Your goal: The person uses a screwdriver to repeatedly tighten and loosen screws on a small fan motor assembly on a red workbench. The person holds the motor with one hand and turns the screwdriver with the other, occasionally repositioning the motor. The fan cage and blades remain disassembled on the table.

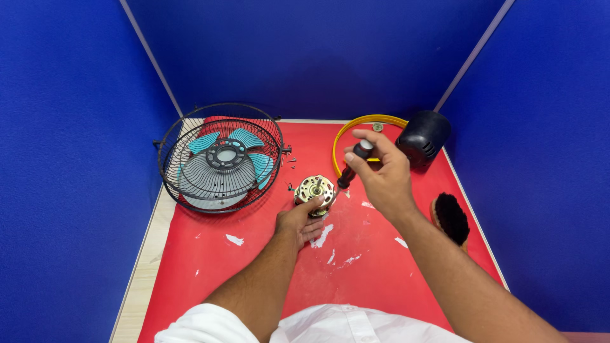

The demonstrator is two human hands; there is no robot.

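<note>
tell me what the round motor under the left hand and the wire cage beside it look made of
The round brass-coloured fan motor looks like plated metal: shiny, with punched holes and a steel shaft. The black domed wire fan cage seems to be thin painted or coated steel wire, dark and slightly glossy.

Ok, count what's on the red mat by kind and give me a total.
Fan grille with blades: 1
Motor: 1
Screwdriver: 1
Yellow ring: 1
Black housing: 1
Brush: 1
Total: 6, loose screws not counted.

White shirt, sleeves short, forearms bare.
</note>
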